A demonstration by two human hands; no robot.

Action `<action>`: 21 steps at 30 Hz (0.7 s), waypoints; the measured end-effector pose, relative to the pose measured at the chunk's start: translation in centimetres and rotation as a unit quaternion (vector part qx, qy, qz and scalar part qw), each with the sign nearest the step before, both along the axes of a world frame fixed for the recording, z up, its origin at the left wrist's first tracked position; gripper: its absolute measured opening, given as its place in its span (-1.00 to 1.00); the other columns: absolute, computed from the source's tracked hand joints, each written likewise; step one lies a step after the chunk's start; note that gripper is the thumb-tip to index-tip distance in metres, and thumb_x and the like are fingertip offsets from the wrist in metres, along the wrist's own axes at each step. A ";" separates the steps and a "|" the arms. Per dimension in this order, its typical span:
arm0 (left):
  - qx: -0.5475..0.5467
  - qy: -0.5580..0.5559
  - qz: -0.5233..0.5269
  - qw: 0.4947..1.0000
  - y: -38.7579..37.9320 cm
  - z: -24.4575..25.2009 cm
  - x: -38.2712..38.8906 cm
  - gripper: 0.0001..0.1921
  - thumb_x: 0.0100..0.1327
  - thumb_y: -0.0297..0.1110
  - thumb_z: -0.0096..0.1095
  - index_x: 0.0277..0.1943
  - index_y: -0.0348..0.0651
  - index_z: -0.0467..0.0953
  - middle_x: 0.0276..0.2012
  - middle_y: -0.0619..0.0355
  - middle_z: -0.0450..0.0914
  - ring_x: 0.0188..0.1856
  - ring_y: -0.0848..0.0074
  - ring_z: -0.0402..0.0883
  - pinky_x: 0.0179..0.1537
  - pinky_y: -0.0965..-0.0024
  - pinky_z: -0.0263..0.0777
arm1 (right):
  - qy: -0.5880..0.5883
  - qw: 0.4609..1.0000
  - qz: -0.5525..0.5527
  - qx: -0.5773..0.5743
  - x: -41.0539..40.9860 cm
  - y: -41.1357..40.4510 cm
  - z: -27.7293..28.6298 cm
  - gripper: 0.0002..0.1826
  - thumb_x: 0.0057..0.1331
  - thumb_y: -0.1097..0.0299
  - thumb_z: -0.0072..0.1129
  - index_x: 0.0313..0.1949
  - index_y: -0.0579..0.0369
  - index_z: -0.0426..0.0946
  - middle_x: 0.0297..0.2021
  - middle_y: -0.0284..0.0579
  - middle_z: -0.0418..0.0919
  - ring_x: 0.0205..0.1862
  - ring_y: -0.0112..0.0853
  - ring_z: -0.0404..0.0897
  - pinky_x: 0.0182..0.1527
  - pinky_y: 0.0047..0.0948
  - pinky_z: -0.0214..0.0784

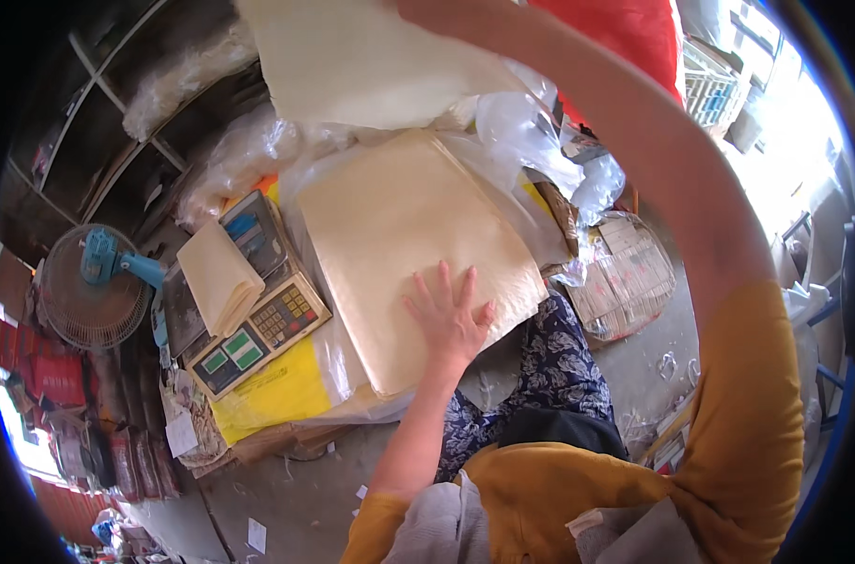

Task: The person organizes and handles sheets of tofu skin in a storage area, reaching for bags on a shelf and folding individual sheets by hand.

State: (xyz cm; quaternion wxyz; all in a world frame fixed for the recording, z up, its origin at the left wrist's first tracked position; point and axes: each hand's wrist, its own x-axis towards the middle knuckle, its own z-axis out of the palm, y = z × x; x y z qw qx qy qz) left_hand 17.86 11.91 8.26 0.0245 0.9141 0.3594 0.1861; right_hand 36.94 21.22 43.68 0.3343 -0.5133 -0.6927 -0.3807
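Observation:
My left hand (445, 321) lies palm down, fingers spread, on a neat stack of tan paper sheets (399, 211). It presses near the stack's close edge and grips nothing. My right arm arches over to the top of the picture. Only the edge of my right hand (434, 13) shows there; its fingers are cut off from view. Below that hand, a large pale sheet (371, 70) spreads over the far end of the stack. Whether the hand holds this sheet is hidden.
Left of the stack stands a digital scale (258, 338) with a folded bundle of paper (219, 278) on it. A blue fan (103, 282) is beyond it. Clear plastic film (512, 127) heaps up behind. A wrapped bundle (621, 278) sits on the floor at right.

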 end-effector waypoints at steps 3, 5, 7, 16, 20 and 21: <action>-0.006 -0.004 0.002 1.000 0.2 -0.1 0.0 -0.34 0.25 0.25 -0.08 0.38 0.32 0.15 0.45 0.03 -0.10 0.43 -0.23 -0.30 0.25 -0.47 -0.39 | 0.052 0.991 0.046 -0.118 -2.7 -3.4 -3.4 -0.76 0.14 0.47 -0.04 -0.20 0.04 0.54 -0.29 0.10 0.60 -0.21 -0.02 0.60 -0.18 -0.03 0.41; -0.006 -0.004 -0.001 1.000 0.0 0.3 0.0 -0.33 0.24 0.27 -0.10 0.38 0.28 0.15 0.45 0.04 -0.09 0.43 -0.22 -0.30 0.26 -0.46 -0.39 | 0.051 0.986 0.043 -0.151 -2.7 -3.2 -5.4 -0.76 0.14 0.46 -0.04 -0.20 0.03 0.53 -0.32 0.08 0.60 -0.24 -0.01 0.59 -0.19 -0.04 0.41; -0.004 -0.007 -0.004 1.000 0.1 0.7 0.2 -0.31 0.24 0.29 -0.11 0.38 0.25 0.15 0.45 0.04 -0.09 0.44 -0.20 -0.29 0.27 -0.44 -0.39 | 0.057 0.975 0.039 -0.211 -2.8 -3.3 -7.5 -0.77 0.15 0.45 -0.03 -0.20 0.00 0.52 -0.36 0.05 0.60 -0.27 -0.02 0.59 -0.21 -0.06 0.41; 0.008 -0.433 0.136 0.891 4.5 -1.1 -7.7 -0.51 0.30 -0.19 0.12 0.21 -0.26 0.32 0.39 -0.10 0.06 0.42 0.11 0.02 0.37 0.17 -0.01 | -0.032 0.963 0.205 -0.174 -6.9 -12.3 -22.0 -0.81 0.07 0.40 0.08 -0.28 0.03 0.46 -0.47 -0.28 0.43 -0.39 -0.34 0.54 -0.23 -0.29 0.38; 0.032 -0.259 -0.057 0.964 2.7 4.5 -11.7 -0.73 0.30 -0.19 0.03 -0.19 -0.17 0.59 0.05 0.05 0.56 0.35 0.15 0.23 0.34 0.02 0.00 | -0.002 0.962 0.176 -0.210 -6.4 -17.5 -25.8 -0.69 0.08 0.42 0.06 -0.13 0.08 0.47 -0.20 -0.16 0.49 -0.07 -0.32 0.53 0.08 -0.15 0.31; 0.031 -0.257 -0.060 0.964 3.0 4.4 -12.2 -0.73 0.30 -0.19 0.03 -0.19 -0.17 0.59 0.05 0.05 0.56 0.35 0.15 0.23 0.34 0.02 0.00 | 0.010 0.967 0.109 -0.231 -5.9 -18.6 -26.7 -0.68 0.09 0.43 0.06 -0.11 0.10 0.47 -0.11 -0.13 0.48 0.04 -0.30 0.47 0.16 -0.08 0.22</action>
